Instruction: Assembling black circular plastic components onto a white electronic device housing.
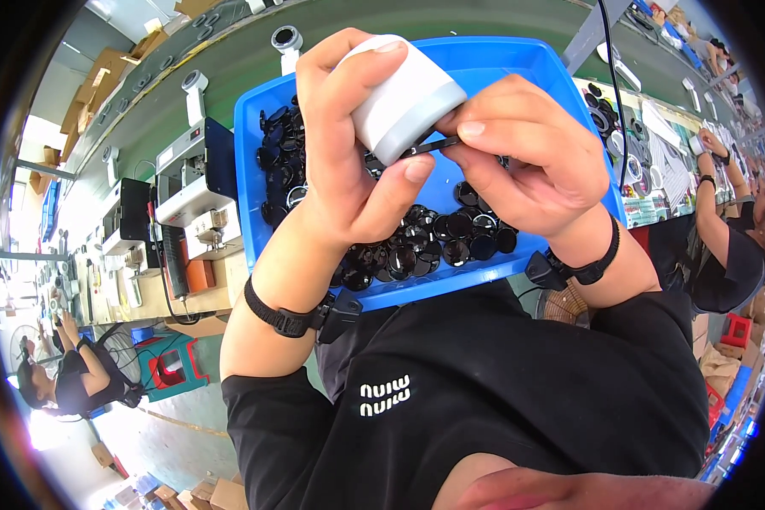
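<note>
My left hand (331, 170) is wrapped around a white cylindrical housing (395, 89) with a grey band at its rim. The housing is tilted, its open end toward my right hand (531, 161). Between the thumb and fingers of that hand is a thin black disc (431, 148), seen nearly edge-on against the housing's rim. My left thumb lies close to the disc's near side. Whether the disc sits in the rim or only touches it cannot be made out. Below both hands, a blue bin (518, 53) holds many glossy black discs (408, 246).
White devices with round heads (195, 92) stand along the green bench strip (238, 64). Boxy machines (197, 174) are at the left. A black cable (624, 127) hangs right of the bin. Co-workers sit at the far left (85, 382) and right (731, 246).
</note>
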